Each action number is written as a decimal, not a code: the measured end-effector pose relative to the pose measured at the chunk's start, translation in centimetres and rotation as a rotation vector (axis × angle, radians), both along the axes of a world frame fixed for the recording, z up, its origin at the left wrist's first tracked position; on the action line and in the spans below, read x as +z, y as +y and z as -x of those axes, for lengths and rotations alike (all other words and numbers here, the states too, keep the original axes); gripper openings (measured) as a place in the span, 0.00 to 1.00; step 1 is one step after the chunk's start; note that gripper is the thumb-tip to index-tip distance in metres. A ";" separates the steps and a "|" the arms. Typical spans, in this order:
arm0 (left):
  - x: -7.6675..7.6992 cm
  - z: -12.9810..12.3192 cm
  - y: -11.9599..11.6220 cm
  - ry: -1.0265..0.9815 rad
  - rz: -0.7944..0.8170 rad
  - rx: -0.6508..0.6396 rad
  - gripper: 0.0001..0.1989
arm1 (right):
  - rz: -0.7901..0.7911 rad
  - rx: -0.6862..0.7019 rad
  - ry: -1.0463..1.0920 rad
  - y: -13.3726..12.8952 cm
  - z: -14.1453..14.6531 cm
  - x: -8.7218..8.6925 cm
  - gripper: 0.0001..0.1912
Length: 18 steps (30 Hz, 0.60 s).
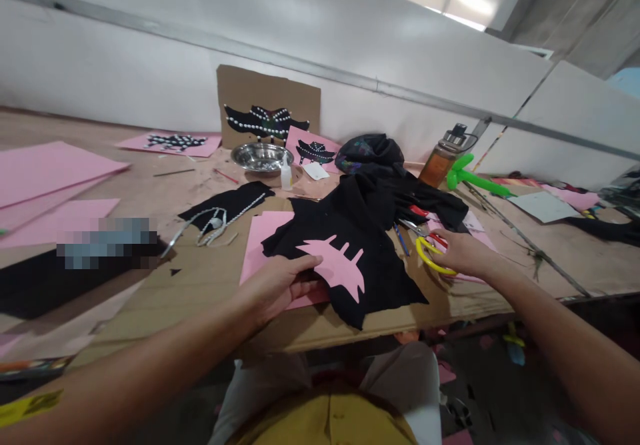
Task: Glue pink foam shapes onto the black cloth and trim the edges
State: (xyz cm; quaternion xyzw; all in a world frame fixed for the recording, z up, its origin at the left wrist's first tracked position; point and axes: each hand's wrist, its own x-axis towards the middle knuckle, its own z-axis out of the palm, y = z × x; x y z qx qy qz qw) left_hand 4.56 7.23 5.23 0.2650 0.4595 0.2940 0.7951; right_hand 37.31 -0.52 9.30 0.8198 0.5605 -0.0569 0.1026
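Observation:
My left hand [273,293] is closed on the edge of a piece of black fabric [370,258], its thumb pressing a pink paper cutout [337,268] flat on top. The cutout has a curved body with several short prongs. Pink paper sheets [253,255] lie partly under the fabric. Over at the right, my right hand [463,253] has its fingers closed at the yellow handles of a pair of scissors [431,256]. The scissor blades point towards the fabric. Beside them lies a blue pencil [401,240].
Behind stand a metal bowl [263,158], a small white glue bottle [286,173] and a cardboard panel [270,88] with a beaded black shape. A drink bottle [443,155] and a green balloon [480,182] are at the right. White beaded cord [217,230] lies left.

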 end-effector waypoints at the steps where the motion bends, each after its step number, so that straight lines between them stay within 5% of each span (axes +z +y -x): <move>1: 0.0 -0.1 0.0 0.005 0.001 -0.003 0.04 | -0.004 0.013 0.022 -0.6 0.0 0.1 0.32; 10: 0.0 -0.3 0.1 0.037 0.026 -0.036 0.03 | -0.264 -0.071 0.291 -7.6 -0.7 -0.5 0.31; 15: 0.0 -0.7 -0.1 0.057 0.008 -0.020 0.04 | -0.364 -0.271 1.282 -11.7 4.2 -2.5 0.41; 18: 0.1 -1.0 -0.3 0.070 0.004 -0.019 0.05 | -0.280 -0.313 1.643 -13.4 8.1 -3.5 0.43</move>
